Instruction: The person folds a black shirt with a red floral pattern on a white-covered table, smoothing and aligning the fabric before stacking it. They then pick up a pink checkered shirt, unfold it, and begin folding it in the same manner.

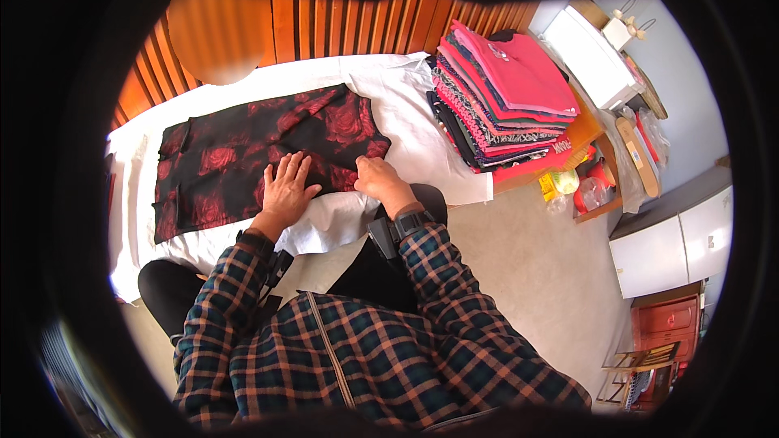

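Observation:
A black garment with a dark red rose print [243, 152] lies spread on a white cloth [395, 82] in front of me. My left hand [287, 187] rests palm down on its near edge, fingers spread. At the garment's near right edge is my right hand [380, 181], its fingers curled and pinching the fabric there. Some creases run through the garment between and beyond my hands, and its right end narrows unevenly.
A tall stack of folded clothes [508, 97], mostly pink and patterned, stands right of the garment. Behind is a slatted wooden panel [365, 24]. An open drawer [599, 210] holding bags and packets juts out at the right, near a white box [590, 58].

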Demonstrator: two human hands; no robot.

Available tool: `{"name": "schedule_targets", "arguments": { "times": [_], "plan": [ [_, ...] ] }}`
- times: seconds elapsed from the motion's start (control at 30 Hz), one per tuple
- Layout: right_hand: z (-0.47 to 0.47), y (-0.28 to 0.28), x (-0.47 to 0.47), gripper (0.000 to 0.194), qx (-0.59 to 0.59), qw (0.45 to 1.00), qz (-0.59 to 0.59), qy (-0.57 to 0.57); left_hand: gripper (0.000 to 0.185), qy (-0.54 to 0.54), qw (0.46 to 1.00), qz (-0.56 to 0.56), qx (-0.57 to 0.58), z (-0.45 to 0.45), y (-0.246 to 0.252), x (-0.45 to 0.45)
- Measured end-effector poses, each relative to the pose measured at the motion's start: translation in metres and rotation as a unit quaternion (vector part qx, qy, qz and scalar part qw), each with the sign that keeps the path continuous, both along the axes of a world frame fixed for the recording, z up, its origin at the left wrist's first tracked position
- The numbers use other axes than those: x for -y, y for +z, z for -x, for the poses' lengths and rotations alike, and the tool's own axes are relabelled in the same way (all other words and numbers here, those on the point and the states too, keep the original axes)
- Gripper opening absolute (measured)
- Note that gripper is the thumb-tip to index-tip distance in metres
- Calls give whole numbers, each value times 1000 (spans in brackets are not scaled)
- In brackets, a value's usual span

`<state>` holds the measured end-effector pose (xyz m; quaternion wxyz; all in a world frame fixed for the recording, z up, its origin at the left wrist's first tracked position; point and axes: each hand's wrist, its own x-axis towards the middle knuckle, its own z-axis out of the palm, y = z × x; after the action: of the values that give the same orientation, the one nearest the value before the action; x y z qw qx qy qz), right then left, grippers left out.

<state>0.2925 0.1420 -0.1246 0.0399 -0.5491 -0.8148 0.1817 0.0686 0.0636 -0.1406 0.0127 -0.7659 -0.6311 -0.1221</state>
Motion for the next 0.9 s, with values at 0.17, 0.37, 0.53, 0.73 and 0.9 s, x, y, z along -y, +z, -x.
{"name": "schedule_targets", "arguments": {
  "times": [0.17, 0.37, 0.53, 0.73, 0.9],
  "plan": [
    [0, -1, -1, 27, -8, 1000, 5, -8, 75, -34, 997, -59, -30, -10, 2, 15],
    [0, -7, -1, 27, -21, 999, 0, -26, 73, -60, 998, -17, -28, -19, 3, 17],
    [0, -7, 2, 24, -19, 999, -35, -28, 73, -60, 998, 12, -26, -17, 5, 18],
    [1, -6, 3, 21, -9, 998, -38, -56, 73, -57, 998, 13, -34, -17, 6, 19],
    [2, -7, 2, 19, -13, 997, -47, -67, 72, -61, 998, 6, -36, -16, 4, 18]
  ]
}}
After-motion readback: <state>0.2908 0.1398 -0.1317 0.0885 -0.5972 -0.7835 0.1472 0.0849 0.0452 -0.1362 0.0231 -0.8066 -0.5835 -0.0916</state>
